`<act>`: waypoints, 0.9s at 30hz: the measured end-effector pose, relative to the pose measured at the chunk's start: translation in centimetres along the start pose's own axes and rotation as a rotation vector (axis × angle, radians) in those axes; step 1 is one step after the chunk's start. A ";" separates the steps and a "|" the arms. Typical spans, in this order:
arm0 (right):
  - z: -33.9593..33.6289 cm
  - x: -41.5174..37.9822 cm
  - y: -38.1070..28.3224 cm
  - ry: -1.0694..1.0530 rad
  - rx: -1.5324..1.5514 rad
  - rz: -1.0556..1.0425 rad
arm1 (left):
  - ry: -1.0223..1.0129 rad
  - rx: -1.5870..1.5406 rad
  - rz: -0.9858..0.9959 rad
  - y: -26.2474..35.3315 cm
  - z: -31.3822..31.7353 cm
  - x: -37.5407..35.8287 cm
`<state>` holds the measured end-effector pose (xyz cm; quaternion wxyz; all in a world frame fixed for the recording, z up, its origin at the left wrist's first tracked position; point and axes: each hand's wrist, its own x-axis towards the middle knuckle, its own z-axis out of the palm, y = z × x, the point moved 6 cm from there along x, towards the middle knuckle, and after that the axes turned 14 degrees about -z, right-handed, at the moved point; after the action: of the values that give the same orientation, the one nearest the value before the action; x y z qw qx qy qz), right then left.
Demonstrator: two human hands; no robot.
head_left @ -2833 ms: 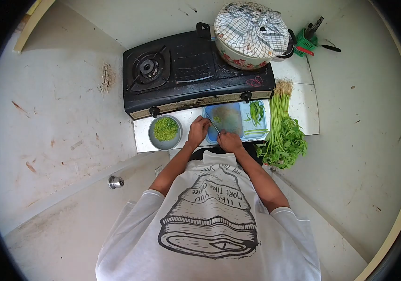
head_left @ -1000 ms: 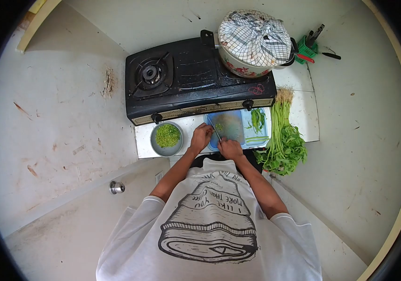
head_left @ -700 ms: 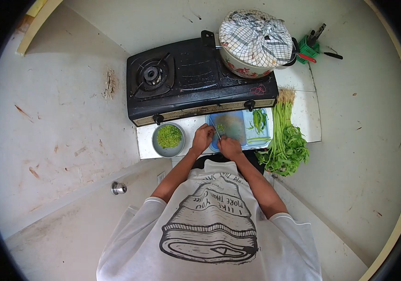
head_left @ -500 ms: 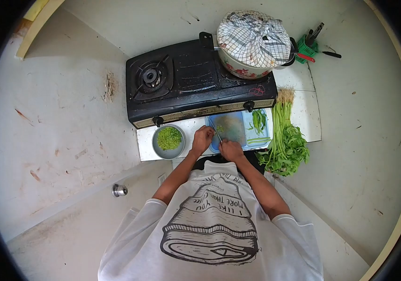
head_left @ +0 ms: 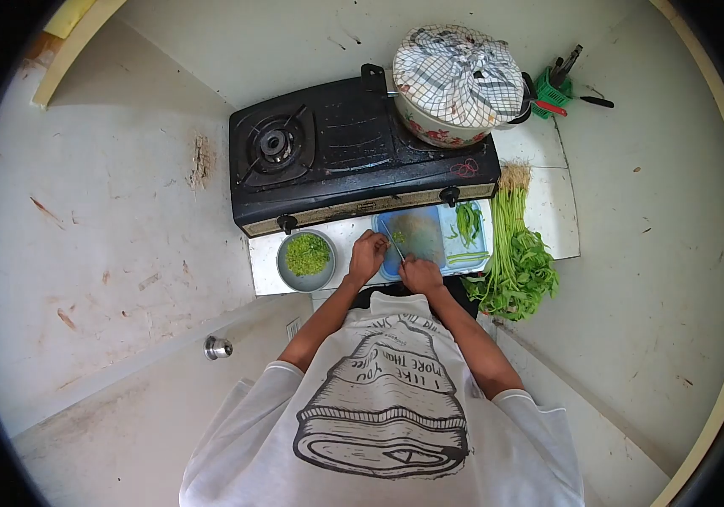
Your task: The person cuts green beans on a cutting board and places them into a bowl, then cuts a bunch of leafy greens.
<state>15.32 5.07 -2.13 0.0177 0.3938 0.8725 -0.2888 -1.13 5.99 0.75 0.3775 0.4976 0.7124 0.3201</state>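
So the right hand [head_left: 421,275] has its fingers wrapped round a knife [head_left: 397,248] over the blue cutting board [head_left: 421,237]. Left hand [head_left: 368,255] is just beside the blade, fingertips pinched together, can't tell on what. Chopped green bits [head_left: 399,237] lie on the board, near the stove [head_left: 353,144].

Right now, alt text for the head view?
A person's right hand holds a knife over a blue cutting board, left hand close beside the blade. A grey bowl of chopped greens sits to the left, a leafy bunch to the right; beyond, a cloth-covered pot stands on a stove.
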 end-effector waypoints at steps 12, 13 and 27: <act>-0.1 0.5 -0.5 0.025 -0.001 -0.031 | -0.007 0.007 0.016 -0.2 0.3 0.2; -0.1 0.9 -0.6 0.038 0.007 -0.040 | -0.009 0.011 0.020 -0.3 0.3 0.2; -0.5 1.3 -0.7 0.063 0.002 -0.026 | 0.019 0.032 0.038 0.2 -0.1 0.1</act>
<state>14.04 5.88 -1.73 -0.0137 0.3915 0.8773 -0.2775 -1.11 6.10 0.91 0.3563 0.5139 0.7115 0.3205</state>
